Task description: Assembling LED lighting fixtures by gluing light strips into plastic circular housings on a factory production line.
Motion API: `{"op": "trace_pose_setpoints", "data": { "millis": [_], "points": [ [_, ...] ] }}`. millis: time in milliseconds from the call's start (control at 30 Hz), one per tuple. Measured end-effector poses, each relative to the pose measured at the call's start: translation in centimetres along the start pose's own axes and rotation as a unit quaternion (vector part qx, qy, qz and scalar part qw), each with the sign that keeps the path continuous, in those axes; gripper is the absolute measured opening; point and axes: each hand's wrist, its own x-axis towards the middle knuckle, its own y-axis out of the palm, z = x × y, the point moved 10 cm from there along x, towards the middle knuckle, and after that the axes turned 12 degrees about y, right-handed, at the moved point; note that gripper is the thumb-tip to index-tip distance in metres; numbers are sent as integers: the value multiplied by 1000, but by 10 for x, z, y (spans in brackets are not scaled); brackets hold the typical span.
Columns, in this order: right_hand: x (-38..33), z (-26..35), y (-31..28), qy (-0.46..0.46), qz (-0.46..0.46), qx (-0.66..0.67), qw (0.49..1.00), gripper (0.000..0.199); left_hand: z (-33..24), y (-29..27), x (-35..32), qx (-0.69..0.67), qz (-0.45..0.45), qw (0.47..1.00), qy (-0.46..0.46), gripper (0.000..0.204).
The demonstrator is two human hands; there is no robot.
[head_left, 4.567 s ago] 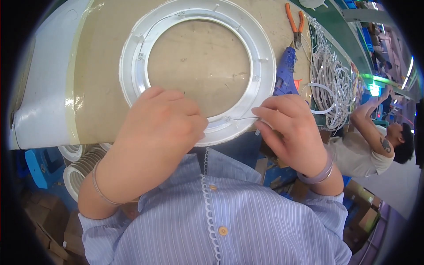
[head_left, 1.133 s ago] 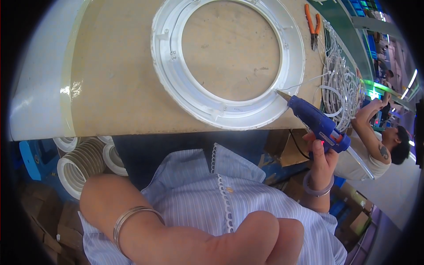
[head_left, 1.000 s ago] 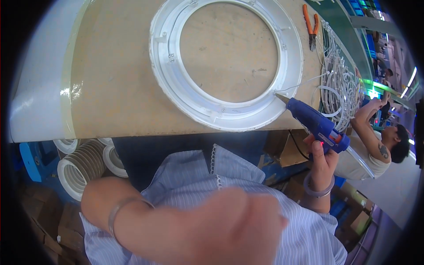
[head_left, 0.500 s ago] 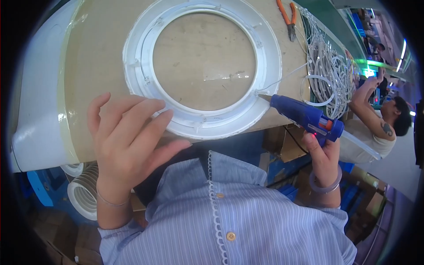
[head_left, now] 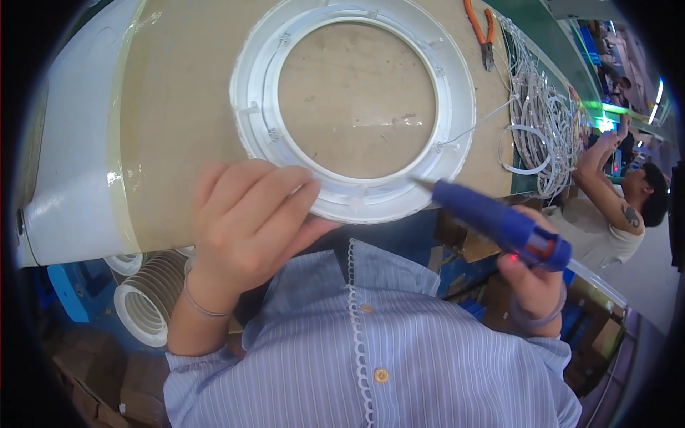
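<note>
A white ring-shaped frame [head_left: 457, 82] lies on the brown-covered bench in front of me, its near edge at the bench's edge. Small clips and a thin strip sit in its channel. My left hand [head_left: 246, 221] grips its near-left rim, fingers over the top and thumb at the outer edge. In my right hand [head_left: 531, 282] is a blue hot glue gun [head_left: 492, 221], blurred by motion. Its nozzle points at the ring's near-right part; whether it touches cannot be told. A clear glue stick [head_left: 599, 282] projects from its back. A thin wire [head_left: 478, 125] runs from the ring's right side.
Orange-handled cutting pliers [head_left: 488, 39] lie right of the ring, beside a heap of clear and white strips [head_left: 542, 135]. Stacked white rings [head_left: 143, 303] and cardboard boxes [head_left: 93, 357] are below at left. A co-worker [head_left: 621, 207] is at the far right.
My left hand has moved right and closed on the ring's rim. The glue gun has tilted and its nozzle has shifted down, away from the wire's end. The whole view has shifted slightly.
</note>
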Motion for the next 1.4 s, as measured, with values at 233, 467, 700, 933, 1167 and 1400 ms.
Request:
{"op": "trace_pose_setpoints", "data": {
  "millis": [233, 467, 700, 933, 1167, 1400],
  "points": [
    [5, -25, 29, 26, 48, 17, 998, 26, 1, 3, -4, -25, -20, 999, 2, 27],
    [8, -26, 34, 28, 55, 33, 998, 25, 3, 2, -4, -32, -42, 999, -6, 34],
    [7, -25, 34, 19, 59, 19, 998, 25, 2, 2, -3, -34, -34, 999, -5, 34],
    [6, -28, 31, 28, 56, 24, 998, 26, 1, 4, -5, -30, -24, 999, 4, 28],
    [4, -26, 33, 25, 69, 26, 997, 25, 0, 5, -5, -32, -24, 999, 3, 29],
    [7, -21, 31, -1, 59, -4, 998, 24, 3, 6, -4, -41, -21, 999, 2, 30]
  ]
}}
